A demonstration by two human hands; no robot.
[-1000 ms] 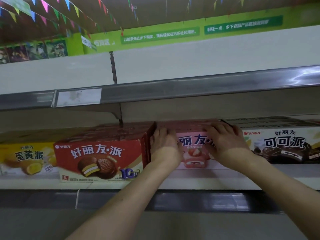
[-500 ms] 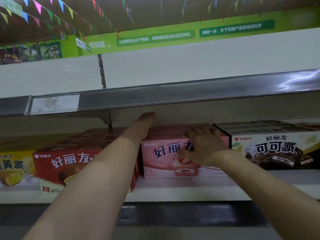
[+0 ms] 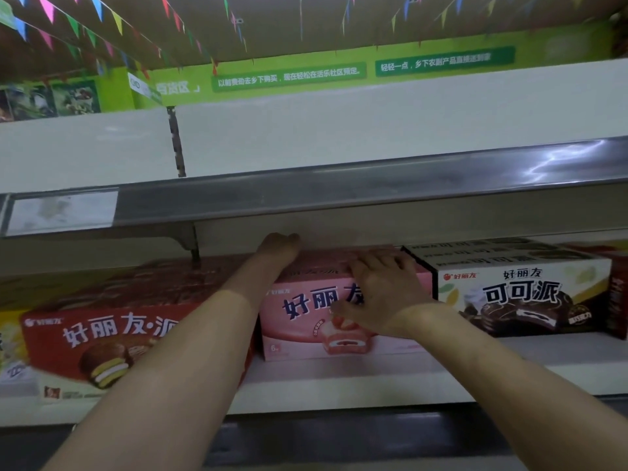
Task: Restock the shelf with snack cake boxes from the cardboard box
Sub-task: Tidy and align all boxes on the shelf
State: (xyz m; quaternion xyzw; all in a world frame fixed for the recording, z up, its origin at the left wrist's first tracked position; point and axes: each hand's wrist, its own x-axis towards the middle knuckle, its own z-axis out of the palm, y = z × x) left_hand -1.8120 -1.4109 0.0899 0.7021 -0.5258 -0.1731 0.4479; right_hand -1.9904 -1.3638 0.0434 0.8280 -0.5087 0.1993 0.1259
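A pink snack cake box [image 3: 306, 321] stands on the white shelf [image 3: 339, 382], between a red box [image 3: 102, 341] on its left and a white-and-brown cocoa pie box [image 3: 520, 294] on its right. My right hand [image 3: 380, 294] lies over the pink box's front top edge, fingers spread flat on its top. My left hand [image 3: 278, 248] reaches deep over the back left of the pink box, under the upper shelf; its fingers are hidden. The cardboard box is out of view.
A grey metal shelf rail [image 3: 339, 195] with a blank price tag [image 3: 61, 212] hangs close above the boxes. A yellow box [image 3: 8, 338] sits at the far left. A dark red box [image 3: 618, 300] peeks in at the far right. Coloured bunting hangs overhead.
My left hand left the pink box's front and reached far back over its top left. The pink box slid deeper onto the shelf, and my right hand stayed on its top front edge.
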